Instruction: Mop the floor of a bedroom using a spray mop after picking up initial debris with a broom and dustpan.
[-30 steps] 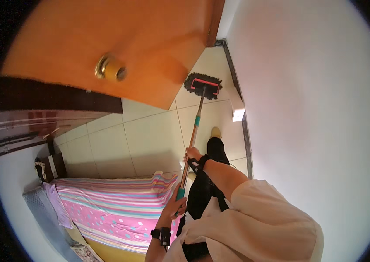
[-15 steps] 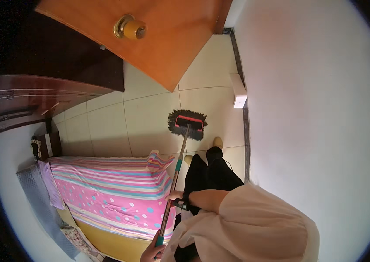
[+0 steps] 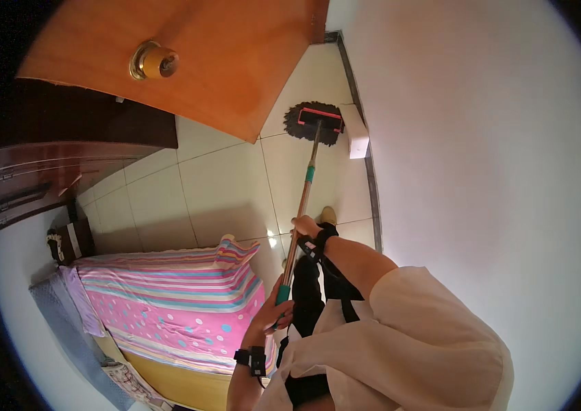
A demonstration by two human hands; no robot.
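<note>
A flat mop with a dark shaggy head (image 3: 295,125) and a red-edged black plate lies on the tiled floor, close beside a white box at the wall. Its metal pole (image 3: 303,195) slants back toward me. Wrapped round the middle of the pole is my right hand (image 3: 306,227). Lower down, my left hand (image 3: 273,314) is closed round the teal grip (image 3: 283,294) near the pole's end. Both wrists wear black straps, the left with a small device on it.
An orange wooden door (image 3: 215,65) with a brass knob (image 3: 155,61) reaches over the floor at the top. The white box (image 3: 354,133) stands against the right wall's dark skirting. A bed with a pink striped sheet (image 3: 174,312) is at left, dark cabinets (image 3: 78,168) beyond.
The mop head has moved forward and to the right, up to the white box. Both hands have gone forward with the pole, and my left forearm has come into view.
</note>
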